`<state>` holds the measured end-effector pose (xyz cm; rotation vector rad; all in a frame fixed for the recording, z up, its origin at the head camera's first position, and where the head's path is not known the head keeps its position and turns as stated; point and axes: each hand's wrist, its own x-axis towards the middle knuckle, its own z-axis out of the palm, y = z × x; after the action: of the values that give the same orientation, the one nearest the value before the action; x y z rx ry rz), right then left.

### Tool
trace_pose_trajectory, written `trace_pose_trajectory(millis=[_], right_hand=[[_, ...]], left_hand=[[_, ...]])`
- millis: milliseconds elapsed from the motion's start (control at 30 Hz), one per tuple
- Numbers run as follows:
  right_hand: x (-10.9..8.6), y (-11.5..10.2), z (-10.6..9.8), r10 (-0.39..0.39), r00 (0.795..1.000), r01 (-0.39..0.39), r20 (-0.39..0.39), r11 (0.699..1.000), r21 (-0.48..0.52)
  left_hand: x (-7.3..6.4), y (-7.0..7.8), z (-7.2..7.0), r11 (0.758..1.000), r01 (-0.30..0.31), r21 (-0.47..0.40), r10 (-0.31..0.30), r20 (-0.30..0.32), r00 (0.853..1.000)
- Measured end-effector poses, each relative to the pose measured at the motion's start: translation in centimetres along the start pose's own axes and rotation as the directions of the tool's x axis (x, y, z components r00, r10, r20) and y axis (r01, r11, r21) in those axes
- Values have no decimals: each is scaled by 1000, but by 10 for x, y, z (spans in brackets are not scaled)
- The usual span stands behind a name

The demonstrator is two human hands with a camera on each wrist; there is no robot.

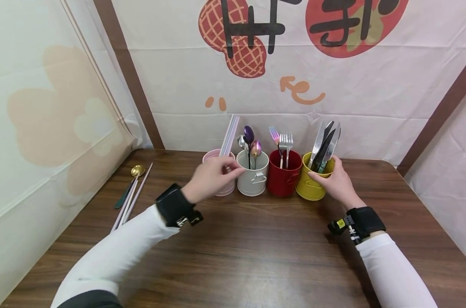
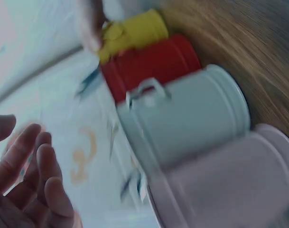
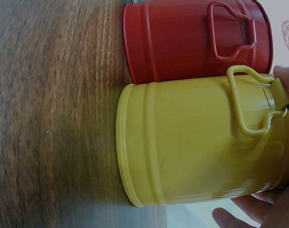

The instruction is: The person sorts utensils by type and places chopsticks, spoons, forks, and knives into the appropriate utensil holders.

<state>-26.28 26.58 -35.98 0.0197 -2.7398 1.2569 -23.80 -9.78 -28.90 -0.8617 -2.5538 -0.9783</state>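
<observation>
In the head view four small metal buckets stand in a row. My right hand (image 1: 338, 183) grips the yellow bucket (image 3: 196, 142) near its rim, thumb at the front and fingers round the right side. Several knives (image 1: 325, 145) lean out of it. My left hand (image 1: 213, 177) hovers in front of the pink bucket (image 2: 225, 185) and the white bucket (image 1: 252, 182). Its fingers (image 2: 51, 166) are loosely bent, with nothing between them and the thumb. Chopsticks (image 1: 230, 134) rise from the pink bucket, spoons (image 1: 248, 134) from the white one. The red bucket (image 3: 191, 42) holds several forks (image 1: 286, 141).
More chopsticks (image 1: 134, 194) lie at the left of the wooden table (image 1: 252, 252), beside a gold spoon (image 1: 138, 170) and a dark green handle (image 1: 122, 199). A printed cloth (image 1: 171, 77) hangs close behind the buckets, and another cloth (image 1: 44, 141) borders the left side.
</observation>
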Motion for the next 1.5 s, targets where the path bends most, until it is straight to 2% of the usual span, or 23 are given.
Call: trace_pose_trajectory(millis=[67, 133, 233, 333, 500, 667, 800, 967, 1167, 1233, 1400, 1500], right_hand=[[0, -1, -2, 4, 1000, -4, 0, 1000, 2], [0, -1, -3, 8, 1000, -8, -3, 1000, 2], [0, 0, -4, 10, 1000, -10, -5, 1000, -8], [1, 1, -5, 9, 1000, -9, -1, 1000, -14], [2, 2, -4, 12, 1000, -12, 5, 1000, -7], [2, 0, -5, 10, 1000, -10, 17, 1000, -1], [5, -2, -6, 10, 1000, -10, 20, 1000, -3], [6, -2, -5, 15, 1000, -15, 22, 1000, -8], [6, -2, -2, 15, 999, -15, 32, 1000, 5], [6, -2, -2, 7, 1000, -7, 27, 1000, 6], [7, -2, 0, 1, 1000, -1, 26, 1000, -4], [7, -4, 0, 0, 999, 0, 34, 1000, -8]], left_hand=[[-12, -11, -14, 999, 47, -24, -48, -43, 998], [-22, -23, -29, 992, 110, -65, -113, -53, 992], [-36, -41, -50, 971, 221, -93, -224, -22, 974], [-49, -57, -70, 952, 299, -70, -297, 34, 954], [-69, -84, -98, 936, 351, 25, -351, 118, 929], [-88, -110, -116, 924, 363, 120, -381, 223, 897], [-99, -128, -123, 902, 351, 250, -411, 253, 876], [-106, -154, -125, 841, 394, 370, -495, 235, 836], [-107, -189, -123, 774, 467, 427, -586, 205, 784], [-105, -199, -122, 764, 483, 428, -598, 188, 779], [-102, -219, -116, 763, 498, 412, -599, 161, 785], [-103, -227, -113, 758, 523, 390, -615, 160, 772]])
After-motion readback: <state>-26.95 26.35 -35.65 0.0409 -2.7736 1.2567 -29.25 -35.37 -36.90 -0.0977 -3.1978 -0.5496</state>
